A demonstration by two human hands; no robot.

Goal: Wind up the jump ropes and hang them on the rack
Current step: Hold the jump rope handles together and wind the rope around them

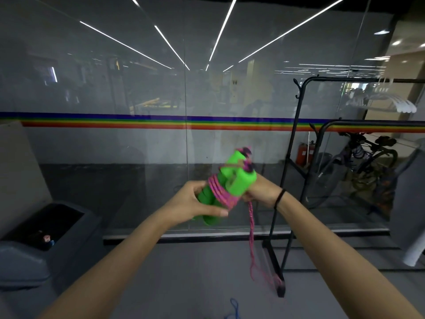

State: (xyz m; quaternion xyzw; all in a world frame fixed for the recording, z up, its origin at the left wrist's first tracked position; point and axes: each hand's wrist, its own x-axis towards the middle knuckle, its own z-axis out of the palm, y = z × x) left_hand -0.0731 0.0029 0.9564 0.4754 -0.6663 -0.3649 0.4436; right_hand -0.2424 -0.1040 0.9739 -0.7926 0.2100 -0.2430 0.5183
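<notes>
1. The two green handles (239, 180) of a jump rope are held side by side at chest height in front of the person, above the floor and just left of the black rack (296, 143).
2. Their long axis is tilted. The butt ends point down and left toward the person, and the cord ends point up and right toward the glass wall (115, 77).
3. The pink rope (220, 194) is wound in several close turns round the middle of both handles, crosswise to their long axis.
4. The left hand (195, 203) has its grip closed round the lower part of the handles, with the thumb lying across the front.
5. The right hand (262, 192) sits behind the upper part, partly hidden. Its curled fingers grip the pink rope where the rope leaves the coil.
6. From that hand a loose tail (251, 229) hangs straight down to the floor by the rack's foot.
7. A black band (279, 198) circles the right wrist.
8. A blue rope (234, 307) lies on the floor at the lower edge.
9. A grey bin (27, 256) stands at the left.
10. A bicycle (368, 157) shows behind the glass.
</notes>
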